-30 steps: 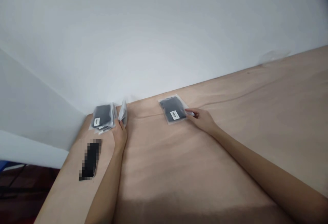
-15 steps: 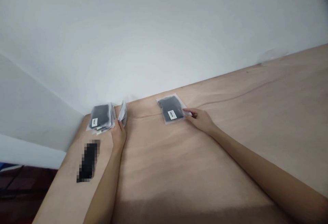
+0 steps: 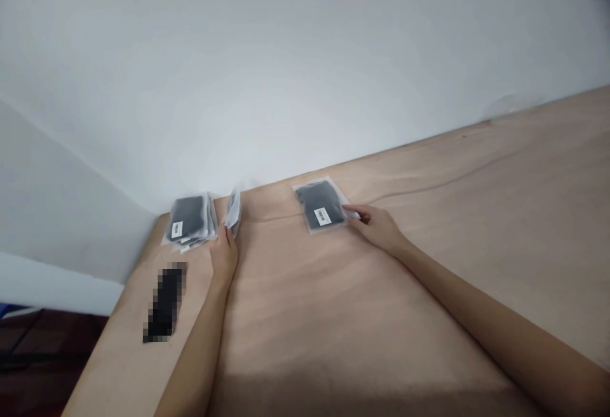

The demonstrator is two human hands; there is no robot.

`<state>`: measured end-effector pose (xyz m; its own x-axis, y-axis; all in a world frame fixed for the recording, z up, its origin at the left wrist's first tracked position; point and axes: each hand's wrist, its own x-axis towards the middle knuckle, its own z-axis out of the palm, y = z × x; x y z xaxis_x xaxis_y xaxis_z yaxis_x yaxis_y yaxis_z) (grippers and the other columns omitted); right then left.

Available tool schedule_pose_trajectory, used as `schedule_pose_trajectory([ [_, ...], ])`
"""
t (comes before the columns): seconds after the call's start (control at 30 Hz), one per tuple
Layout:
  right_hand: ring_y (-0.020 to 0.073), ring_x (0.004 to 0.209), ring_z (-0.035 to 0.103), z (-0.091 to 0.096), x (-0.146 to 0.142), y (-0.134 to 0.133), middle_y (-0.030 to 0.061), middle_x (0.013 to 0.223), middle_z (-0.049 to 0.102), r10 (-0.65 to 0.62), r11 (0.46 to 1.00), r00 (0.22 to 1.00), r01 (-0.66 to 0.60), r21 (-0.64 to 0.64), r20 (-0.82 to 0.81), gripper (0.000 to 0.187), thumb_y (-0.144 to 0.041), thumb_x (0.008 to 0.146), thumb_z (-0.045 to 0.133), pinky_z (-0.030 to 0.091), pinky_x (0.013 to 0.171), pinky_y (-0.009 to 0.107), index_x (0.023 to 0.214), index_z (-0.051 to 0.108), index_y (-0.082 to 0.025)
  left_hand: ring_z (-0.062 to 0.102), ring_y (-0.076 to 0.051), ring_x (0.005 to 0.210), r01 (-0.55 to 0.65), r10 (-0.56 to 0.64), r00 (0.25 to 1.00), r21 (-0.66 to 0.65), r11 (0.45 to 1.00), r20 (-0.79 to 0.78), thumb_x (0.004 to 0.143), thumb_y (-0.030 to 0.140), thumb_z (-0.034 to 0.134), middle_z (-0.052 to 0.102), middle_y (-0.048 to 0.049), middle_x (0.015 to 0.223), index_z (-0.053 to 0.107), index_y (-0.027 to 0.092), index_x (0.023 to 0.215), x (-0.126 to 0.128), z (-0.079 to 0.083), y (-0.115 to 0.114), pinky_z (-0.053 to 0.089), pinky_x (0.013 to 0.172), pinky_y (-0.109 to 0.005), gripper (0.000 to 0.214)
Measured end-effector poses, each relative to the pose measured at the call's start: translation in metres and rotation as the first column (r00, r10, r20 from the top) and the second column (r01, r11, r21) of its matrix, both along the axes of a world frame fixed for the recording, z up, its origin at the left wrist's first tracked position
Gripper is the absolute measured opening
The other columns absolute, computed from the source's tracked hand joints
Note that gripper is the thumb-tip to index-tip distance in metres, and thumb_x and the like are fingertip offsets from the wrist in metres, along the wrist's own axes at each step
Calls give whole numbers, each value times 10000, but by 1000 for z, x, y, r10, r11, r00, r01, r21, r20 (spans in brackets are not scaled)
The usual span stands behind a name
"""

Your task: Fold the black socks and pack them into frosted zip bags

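My left hand (image 3: pixel 223 256) rests on the tan surface (image 3: pixel 333 315) and pinches a small clear packet (image 3: pixel 233 208) that stands on edge. Just left of it lies a stack of clear bags with black contents (image 3: pixel 189 221), each with a white label. My right hand (image 3: pixel 379 227) reaches forward and its fingertips pinch the right edge of a single clear bag with black contents (image 3: pixel 320 205), which lies flat near the wall.
A white wall (image 3: pixel 286 74) rises directly behind the surface. A pixelated dark object (image 3: pixel 164 303) lies near the left edge, which drops off to a dark floor (image 3: pixel 28 366).
The upright packet in my left hand has shifted slightly right, away from the stack. My right hand and its bag have barely moved.
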<state>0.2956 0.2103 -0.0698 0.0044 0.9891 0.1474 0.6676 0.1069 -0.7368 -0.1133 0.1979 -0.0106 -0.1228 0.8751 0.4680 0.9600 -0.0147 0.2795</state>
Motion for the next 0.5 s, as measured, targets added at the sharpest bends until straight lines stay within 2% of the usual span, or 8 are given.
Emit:
schedule_pose_trajectory([
  [0.13,215,991,676,2,-1,-2,79,1230,663,6,1000,1000,-6,-15,-14,314,-371,990,640,589,838,404,1245,642,-187,652,-231,658,55,-55,998,10,998,-7,1084,239,329,697,-109,775,631,107,1242,33,0,-6,388,600,-274,365],
  [0.27,221,1012,673,2,-2,-3,83,1243,658,14,1000,998,-14,-2,-56,319,-374,993,637,585,857,418,1252,638,-188,725,-247,793,245,-245,969,-10,970,-23,1097,253,305,748,-141,894,541,128,1428,98,-6,-10,509,707,-305,425],
  [0.33,224,1038,668,3,-3,-3,87,1263,653,21,1000,996,-20,10,-88,311,-375,1000,625,579,883,430,1254,638,-195,727,-266,1023,392,-392,919,-29,920,-33,1099,302,320,749,-171,1105,495,176,1492,132,-12,-13,553,846,-344,448],
  [0.37,224,1043,667,3,-3,-3,89,1266,652,22,1000,994,-21,12,-105,308,-376,1003,621,578,889,432,1253,638,-196,678,-281,1176,467,-468,883,-39,884,-39,1092,347,357,706,-181,1259,492,198,1501,146,-14,-14,549,934,-374,455],
  [0.43,225,1032,671,2,-4,-2,84,1251,657,16,1000,991,-16,5,-132,307,-383,1003,620,582,878,426,1242,642,-191,514,-317,1401,594,-597,801,-66,802,-49,1053,440,456,564,-182,1483,480,199,1513,167,-20,-16,495,1079,-447,519],
  [0.5,224,1012,675,0,-4,-1,77,1229,664,2,1000,989,-3,-6,-149,306,-391,1001,622,586,861,416,1227,647,-186,368,-329,1502,671,-677,735,-92,735,-48,1032,465,490,435,-186,1590,419,173,1551,176,-24,-17,428,1156,-500,600],
])
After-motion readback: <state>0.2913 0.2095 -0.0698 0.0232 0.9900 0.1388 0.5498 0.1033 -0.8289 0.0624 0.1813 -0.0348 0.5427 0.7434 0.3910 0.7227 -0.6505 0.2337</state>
